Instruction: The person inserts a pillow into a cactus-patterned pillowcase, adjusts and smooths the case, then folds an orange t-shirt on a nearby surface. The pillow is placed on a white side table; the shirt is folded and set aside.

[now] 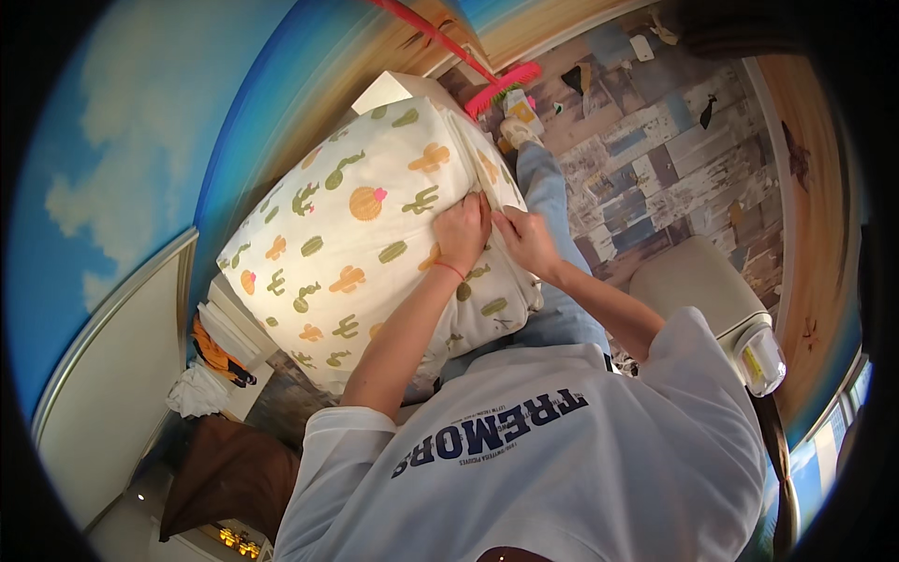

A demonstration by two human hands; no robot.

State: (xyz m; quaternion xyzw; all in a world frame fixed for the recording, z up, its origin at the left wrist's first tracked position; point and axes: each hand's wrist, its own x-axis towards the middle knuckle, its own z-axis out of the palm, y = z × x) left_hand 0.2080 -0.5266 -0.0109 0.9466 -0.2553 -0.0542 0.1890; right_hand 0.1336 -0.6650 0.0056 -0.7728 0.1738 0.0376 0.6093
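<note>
A bulky white padded quilt or cushion [393, 246] with a cactus print lies before me, across my lap and over a white box-like piece [400, 86]. My left hand [463, 230], with a thin red string at the wrist, presses its curled fingers into the cloth beside a raised seam. Close to its right, my right hand [525, 239] pinches the cloth at the folded edge between thumb and fingers. The fingertips of both are partly hidden, and whether the edge has a zip cannot be told.
A red broom [502, 88] stands by the wall near my foot, with paper scraps on the patchwork floor [660, 161]. At right is a beige bin or stool [695, 281] with a clear container [760, 360]. Clothes [218, 355] and a brown cloth [228, 478] are at left.
</note>
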